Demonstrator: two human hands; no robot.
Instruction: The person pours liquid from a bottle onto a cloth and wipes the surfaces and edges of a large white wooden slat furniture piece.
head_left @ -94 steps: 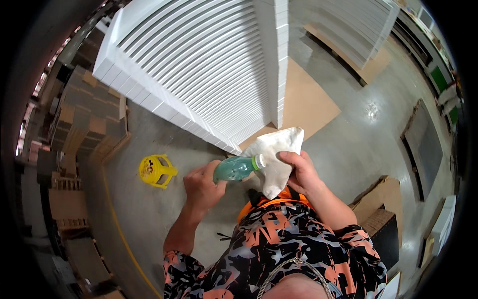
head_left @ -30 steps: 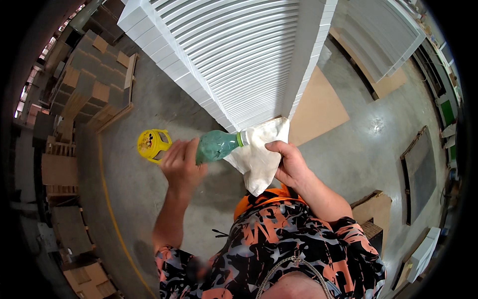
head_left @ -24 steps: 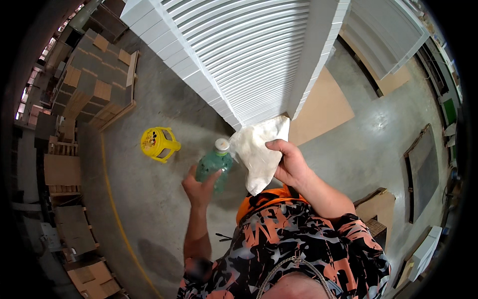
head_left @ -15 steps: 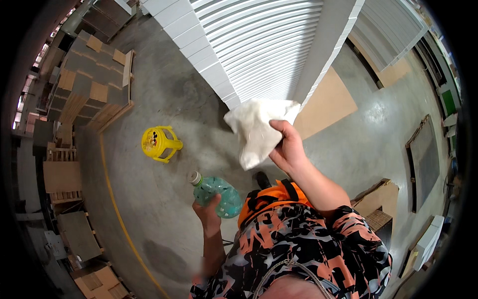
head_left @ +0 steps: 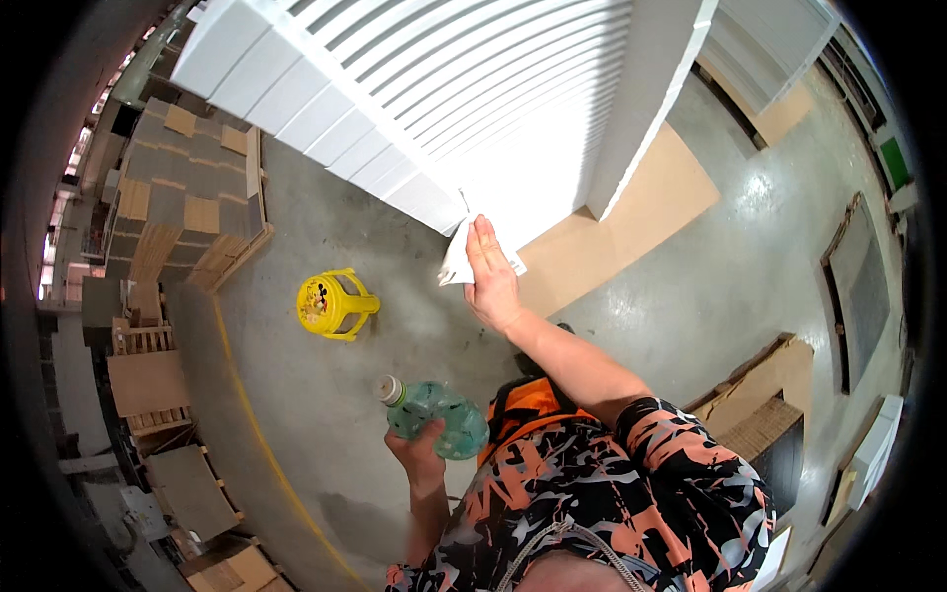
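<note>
A translucent green plastic bottle (head_left: 449,418) with a white cap lies tilted in my left hand (head_left: 418,458), low in front of my body. The fingers are wrapped around its side. My right hand (head_left: 493,286) is stretched forward and holds a white cloth (head_left: 455,261) against the near end of a tall stack of white panels (head_left: 335,131). Its fingers are straight and close together, pressing on the cloth. Part of the cloth is hidden under the palm. The stack's inner side shows many ribbed edges.
A yellow stool (head_left: 335,304) stands on the grey floor to the left. Beyond it are stacked cardboard pieces (head_left: 182,187) on a pallet and a yellow floor line (head_left: 258,434). A flat cardboard sheet (head_left: 631,232) lies by the stack's base. More cardboard (head_left: 755,395) is at the right.
My right hand has moved forward and left, bringing the cloth, which hung loose before, against the panels. The stack looks closer now. The bottle stays in my left hand.
</note>
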